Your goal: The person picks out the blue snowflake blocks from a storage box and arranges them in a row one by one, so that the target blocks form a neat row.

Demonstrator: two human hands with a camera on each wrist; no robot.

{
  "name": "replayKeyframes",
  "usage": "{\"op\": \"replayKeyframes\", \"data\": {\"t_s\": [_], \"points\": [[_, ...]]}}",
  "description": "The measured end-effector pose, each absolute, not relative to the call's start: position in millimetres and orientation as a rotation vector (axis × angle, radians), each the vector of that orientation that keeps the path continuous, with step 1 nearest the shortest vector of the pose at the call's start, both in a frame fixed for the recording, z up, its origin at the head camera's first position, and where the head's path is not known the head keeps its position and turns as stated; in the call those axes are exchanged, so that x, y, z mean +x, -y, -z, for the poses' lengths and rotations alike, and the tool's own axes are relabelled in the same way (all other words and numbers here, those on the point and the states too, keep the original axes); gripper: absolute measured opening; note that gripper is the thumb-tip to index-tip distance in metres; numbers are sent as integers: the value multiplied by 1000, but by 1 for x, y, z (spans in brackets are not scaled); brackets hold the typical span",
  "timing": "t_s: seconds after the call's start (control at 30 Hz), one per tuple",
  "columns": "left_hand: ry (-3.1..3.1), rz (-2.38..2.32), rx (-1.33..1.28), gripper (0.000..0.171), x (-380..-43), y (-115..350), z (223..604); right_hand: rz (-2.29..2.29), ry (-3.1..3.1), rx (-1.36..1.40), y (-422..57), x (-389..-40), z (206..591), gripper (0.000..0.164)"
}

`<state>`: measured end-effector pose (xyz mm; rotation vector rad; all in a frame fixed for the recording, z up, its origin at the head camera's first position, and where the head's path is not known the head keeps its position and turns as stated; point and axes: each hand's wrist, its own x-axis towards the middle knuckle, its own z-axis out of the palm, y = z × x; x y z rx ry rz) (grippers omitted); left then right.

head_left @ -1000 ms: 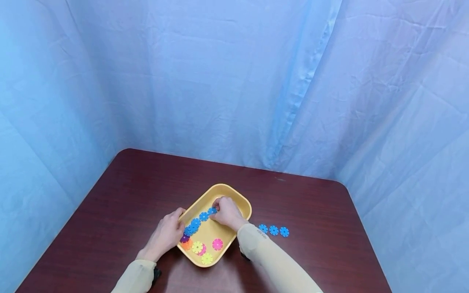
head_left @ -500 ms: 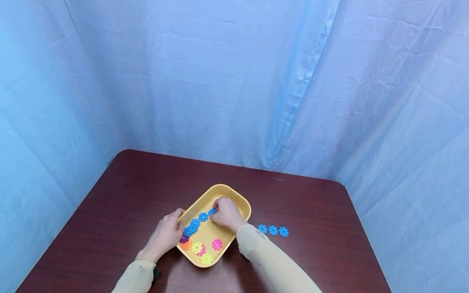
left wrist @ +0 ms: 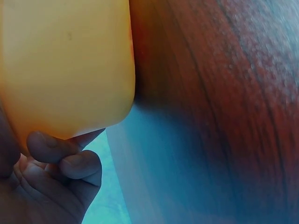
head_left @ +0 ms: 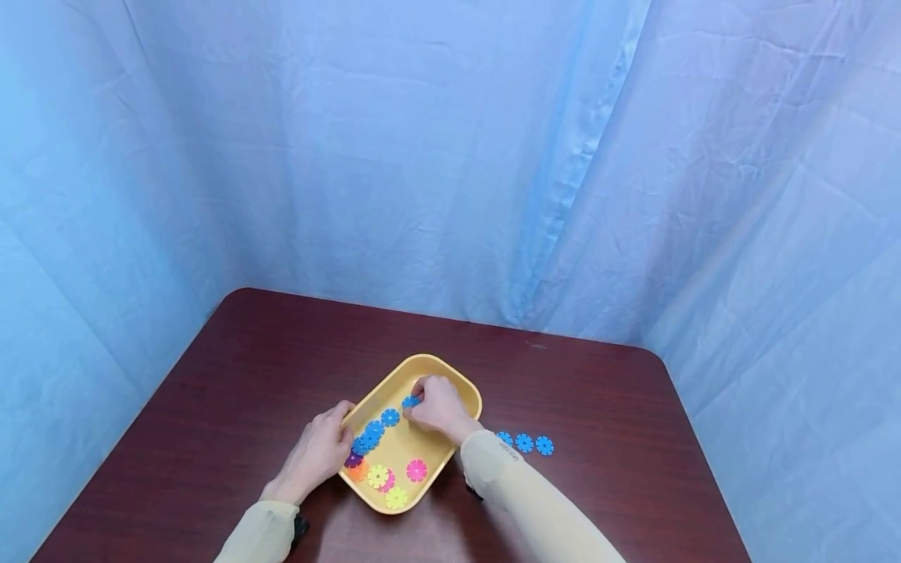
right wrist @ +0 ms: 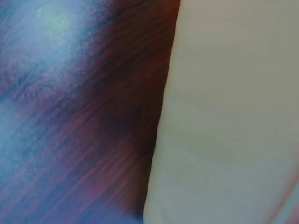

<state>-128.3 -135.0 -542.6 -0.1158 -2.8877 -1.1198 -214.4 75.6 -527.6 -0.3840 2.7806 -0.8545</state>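
Right fingers (head_left: 420,388) pinch a blue disc (head_left: 409,403); right of them, 3 discs (head_left: 524,443) already lie on the bench (head_left: 626,477). Mixed discs (head_left: 378,476) remain near the left fingers (left wrist: 80,164) gripping the tray (head_left: 403,450).

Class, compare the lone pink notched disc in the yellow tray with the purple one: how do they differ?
Colour: the pink disc is bright; the purple disc is dark.
Grouping: the pink disc lies apart from other discs; the purple disc is bunched with a blue disc and the orange disc.
Place: the purple disc is nearer the left hand than the pink disc.
Shared: both are inside the yellow tray.
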Motion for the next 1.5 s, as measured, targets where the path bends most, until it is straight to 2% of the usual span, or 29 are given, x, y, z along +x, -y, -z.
{"op": "replayKeyframes", "data": {"t_s": [0.47,0.83,1.5], "points": [[2894,1116,-116,27,-128,134,543,907,-2859,-459,-90,-212,508,26],[2897,1123,-117,28,-128,134,543,959,-2905,-437,-112,-210,489,32],[2893,1130,-115,28,-128,135,542,1099,-2949,-356,-161,-205,474,23]]}}
